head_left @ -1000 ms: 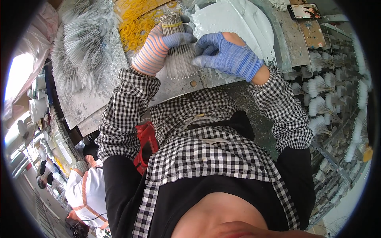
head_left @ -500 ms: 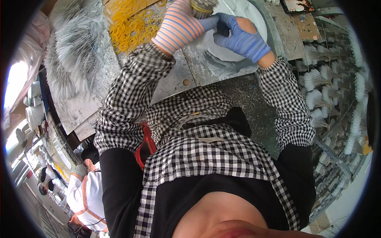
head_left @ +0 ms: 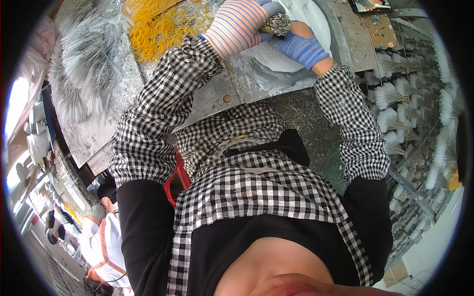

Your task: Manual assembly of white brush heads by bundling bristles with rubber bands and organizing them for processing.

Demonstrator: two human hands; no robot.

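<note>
My left hand (head_left: 242, 28), in a glove striped orange and blue, is closed around a short bundle of grey strands (head_left: 278, 24) at the top of the view. The bundle's looped, silvery end points to the right. My right hand (head_left: 303, 48) wears a blue glove with a hole at the back and grips the bundle from its lower right side. Its fingertips are partly hidden behind the bundle and the left hand. Both hands are over the near-left part of a white basin (head_left: 316, 22) smeared with pale grey paste.
Yellow rubber bands (head_left: 160, 32) lie left of my hands, with clear bristle tufts (head_left: 91, 64) farther left. White-tipped bristle bundles (head_left: 395, 96) hang on a rack at right. A phone (head_left: 370, 5) stands at the far edge. Another person (head_left: 106, 246) sits at lower left, beside a red stool (head_left: 174, 180).
The bundle has turned: its bristly side faced me earlier, and its looped end shows now. My left hand has moved slightly right over it; my right hand has shifted left and down.
</note>
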